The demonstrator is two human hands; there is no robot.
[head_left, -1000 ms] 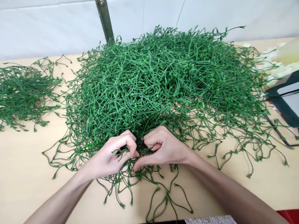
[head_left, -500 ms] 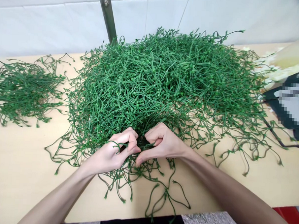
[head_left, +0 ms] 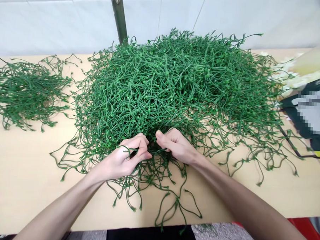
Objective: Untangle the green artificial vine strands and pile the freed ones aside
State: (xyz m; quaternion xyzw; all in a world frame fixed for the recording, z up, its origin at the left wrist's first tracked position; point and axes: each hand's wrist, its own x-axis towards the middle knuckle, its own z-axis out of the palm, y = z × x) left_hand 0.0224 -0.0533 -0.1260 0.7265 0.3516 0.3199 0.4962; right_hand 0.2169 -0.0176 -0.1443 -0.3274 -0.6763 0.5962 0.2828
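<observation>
Table [head_left: 19, 184] bearing a large heap of green stems [head_left: 172, 78], apparently mostly unworked, with a smaller pile [head_left: 28, 93] apart at left (perhaps the finished share); at the heap's front, right hand [head_left: 176, 145], bent inward, grip indeterminable, and left hand [head_left: 126, 158], curled round a looped stem [head_left: 125, 147].

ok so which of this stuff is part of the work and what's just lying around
In use:
- left hand, with a green strand looped at its fingers
- right hand, at the big pile's front edge
- big green pile

Seemingly just lying about:
- smaller green pile, far left; similar strands, so it may belong
- white petal-like pieces, right
- dark item with pale label, right edge
</observation>
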